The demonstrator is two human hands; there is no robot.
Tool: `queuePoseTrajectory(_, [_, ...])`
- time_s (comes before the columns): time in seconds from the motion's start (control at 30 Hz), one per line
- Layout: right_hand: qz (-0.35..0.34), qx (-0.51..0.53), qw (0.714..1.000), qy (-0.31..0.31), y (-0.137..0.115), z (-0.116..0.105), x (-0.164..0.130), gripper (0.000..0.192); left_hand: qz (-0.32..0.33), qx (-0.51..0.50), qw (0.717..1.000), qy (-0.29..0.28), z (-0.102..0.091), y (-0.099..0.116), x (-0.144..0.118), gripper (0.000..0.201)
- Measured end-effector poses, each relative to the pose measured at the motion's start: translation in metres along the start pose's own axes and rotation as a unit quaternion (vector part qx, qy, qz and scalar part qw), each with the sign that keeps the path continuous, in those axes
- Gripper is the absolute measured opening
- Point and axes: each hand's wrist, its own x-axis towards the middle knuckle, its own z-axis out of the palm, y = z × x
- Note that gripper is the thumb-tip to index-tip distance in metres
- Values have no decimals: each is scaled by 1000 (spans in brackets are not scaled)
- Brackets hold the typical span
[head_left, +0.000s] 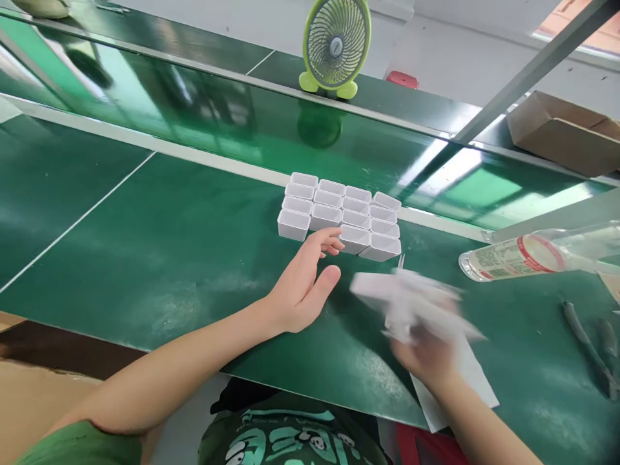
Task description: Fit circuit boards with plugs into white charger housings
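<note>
Rows of small white open-topped plastic boxes (295, 225) stand packed together on the green table. My left hand (305, 281) lies just in front of them, thumb apart from the loosely bent fingers. Its fingertips reach a gap in the front row, and nothing shows in its grasp. To the right, my right hand (426, 355) grips a crumpled white tissue or cloth (421, 303), smeared by motion. The boxy white end at its left looks like another such box, but the blur hides this. Beneath that hand lies a white sheet (472, 381).
A clear bottle (513, 258) lies on its side at the right, with dark-handled pliers (586, 349) nearer me. Thin metal tips (402, 261) poke out beside the boxes. On the back shelf are a green fan (336, 45) and a cardboard box (564, 132).
</note>
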Motion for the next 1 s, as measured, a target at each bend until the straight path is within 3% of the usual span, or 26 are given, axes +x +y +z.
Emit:
queuePoseTrajectory(0.1, [-31,-1,998,-63,2,11,-6,39,6,-4,1000,19,0,0,0,44])
queuePoseTrajectory(0.2, [-35,20,996,-85,4,15,-12,56,-3,0,1000,-12,-1,0,0,43])
queuePoseTrajectory(0.27, [5,71,995,-71,2,12,-12,56,14,7,999,-43,0,1,0,46])
queuePoseTrajectory(0.33, [110,168,979,-39,-2,5,-9,50,65,18,994,-81,0,3,0,54])
queuePoseTrajectory(0.37, [175,237,955,-23,-5,1,-7,45,97,27,990,-102,0,4,0,60])
queuePoseTrajectory(0.43, [283,392,875,-17,-10,-6,-3,40,149,50,978,-138,1,8,1,69])
queuePoseTrajectory(0.53, [359,569,738,-51,-13,-10,-1,43,171,77,968,-164,1,12,1,71])
queuePoseTrajectory(0.6, [395,625,670,-66,-12,-9,-1,48,176,75,967,-169,0,12,0,72])
queuePoseTrajectory(0.7, [430,678,593,-60,-14,-8,1,48,178,66,966,-176,0,11,1,68])
queuePoseTrajectory(0.8, [454,701,549,-41,-17,-9,5,39,177,55,966,-181,0,9,1,65])
queuePoseTrajectory(0.87, [458,696,551,-49,-18,-11,6,38,174,45,966,-185,-1,9,2,63])
queuePoseTrajectory(0.9, [453,683,571,-54,-18,-12,6,38,171,40,967,-187,-1,9,2,62])
queuePoseTrajectory(0.93, [440,657,609,-61,-17,-14,6,38,164,36,968,-184,-2,9,1,60])
queuePoseTrajectory(1.0, [376,556,738,-67,-12,-16,3,35,130,42,976,-172,-2,10,1,61])
